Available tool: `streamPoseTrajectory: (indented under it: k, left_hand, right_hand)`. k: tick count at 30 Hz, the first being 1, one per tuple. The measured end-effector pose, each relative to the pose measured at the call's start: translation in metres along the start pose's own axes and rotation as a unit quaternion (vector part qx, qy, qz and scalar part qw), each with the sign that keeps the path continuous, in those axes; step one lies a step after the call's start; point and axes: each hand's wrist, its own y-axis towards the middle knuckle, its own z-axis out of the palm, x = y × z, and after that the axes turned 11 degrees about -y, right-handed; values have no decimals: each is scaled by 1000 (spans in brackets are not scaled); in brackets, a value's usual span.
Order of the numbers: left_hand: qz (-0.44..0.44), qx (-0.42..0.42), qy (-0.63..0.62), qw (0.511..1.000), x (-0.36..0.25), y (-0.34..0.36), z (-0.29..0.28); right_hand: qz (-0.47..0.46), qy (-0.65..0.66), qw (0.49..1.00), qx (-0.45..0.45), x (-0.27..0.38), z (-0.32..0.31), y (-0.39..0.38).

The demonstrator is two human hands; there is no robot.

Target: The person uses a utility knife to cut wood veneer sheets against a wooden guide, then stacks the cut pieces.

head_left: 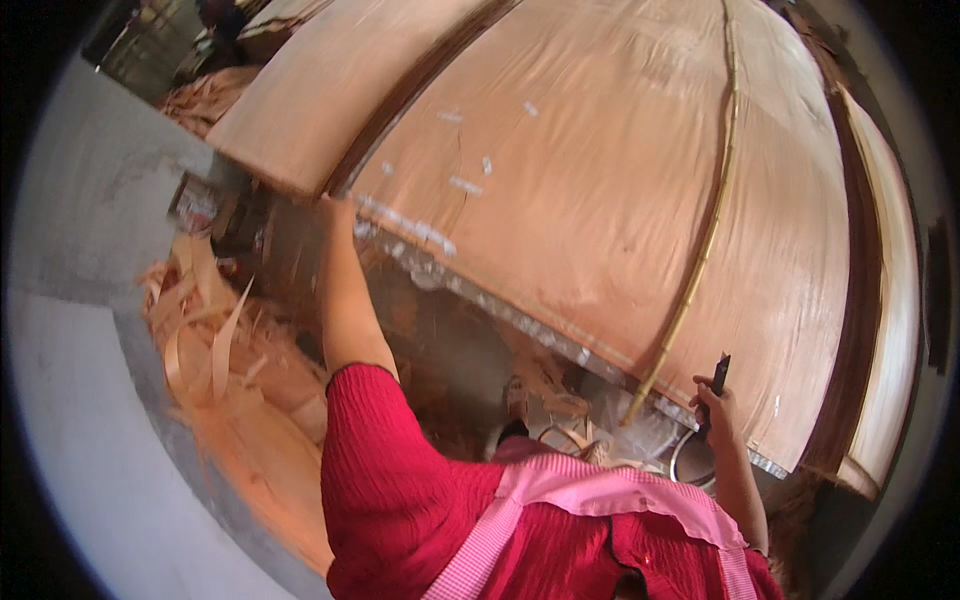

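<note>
Your right hand (712, 404): fingers wrapped around knife (720, 373) (dark, upper end pointing away from you). Your left hand (338, 204): at sheet (560, 200) corner; finger closure cannot be told.

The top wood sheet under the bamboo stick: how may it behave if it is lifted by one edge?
The wood sheet is probably floppy, since its surface shows ripples. It may tear easily, as the narrow strips at left, similar in colour, suggest. Being broad, it could sag, and the bamboo stick across it might roll.
</note>
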Motion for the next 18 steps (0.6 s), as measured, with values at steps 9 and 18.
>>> streamPoseTrajectory:
  k: [9,18]
  left_hand:
    - [73,75,58,993,-22,9,-2]
    - [473,70,-178,860,-243,-189,-22]
  right_hand:
    - [-17,-38,999,-4,55,62,5]
    - [-173,-55,980,85,225,164,57]
